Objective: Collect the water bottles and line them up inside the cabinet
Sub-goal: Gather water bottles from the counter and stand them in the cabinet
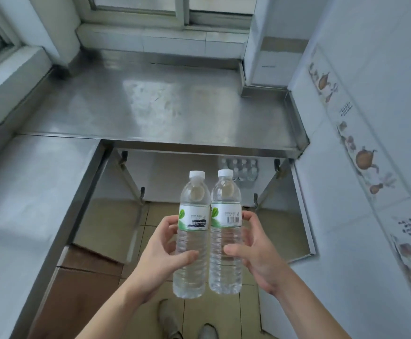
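We hold 2 bottles upright, side by side | left hand (pixel 159 259) fingers clamped on left bottle (pixel 191 241) | right hand (pixel 255 255) fingers clamped on right bottle (pixel 226 241) | before open cabinet (pixel 175 177), ready to line up beside stored bottles (pixel 243 170)

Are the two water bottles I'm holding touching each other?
Touching. The head view shows the left bottle and right bottle pressed side by side at their labels, with no gap there.

light: soft daylight | glare: sheen on steel counter (pixel 165 101) | edges: wide-angle bending | focus: slightly soft overall
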